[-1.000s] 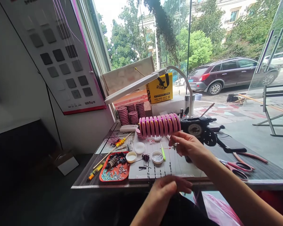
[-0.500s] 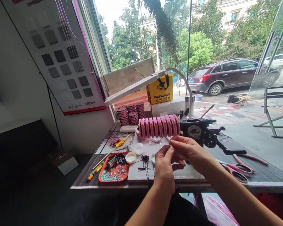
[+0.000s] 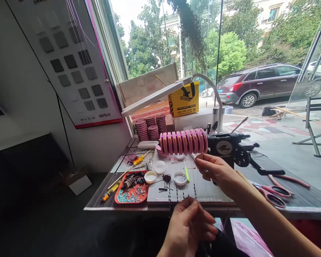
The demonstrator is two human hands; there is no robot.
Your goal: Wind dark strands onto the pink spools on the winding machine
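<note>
My right hand [image 3: 216, 173] is pinched just below the right end of a row of pink spools [image 3: 183, 141] mounted on a black winding device [image 3: 226, 147]. What its fingertips hold is too small to name. Lower down, past the table's front edge, my left hand [image 3: 186, 223] has thumb and forefinger pressed together; anything between them is too fine to make out. Thin lines with black segments [image 3: 177, 194] hang over a light board [image 3: 155, 194]. A white dish of small pieces [image 3: 180, 178] and a green-handled tool [image 3: 187, 174] lie between spools and hands.
An orange tray [image 3: 131, 187] of small parts sits left of the board. Red-handled scissors [image 3: 275, 196] lie at the right. Behind are stacked pink spools [image 3: 141, 130], a white lamp [image 3: 160, 95] and a yellow bag [image 3: 184, 100].
My left hand has moved down and toward me, away from my right hand, uncovering the dish and green-handled tool. My right hand stays near the spools. The view has shifted slightly.
</note>
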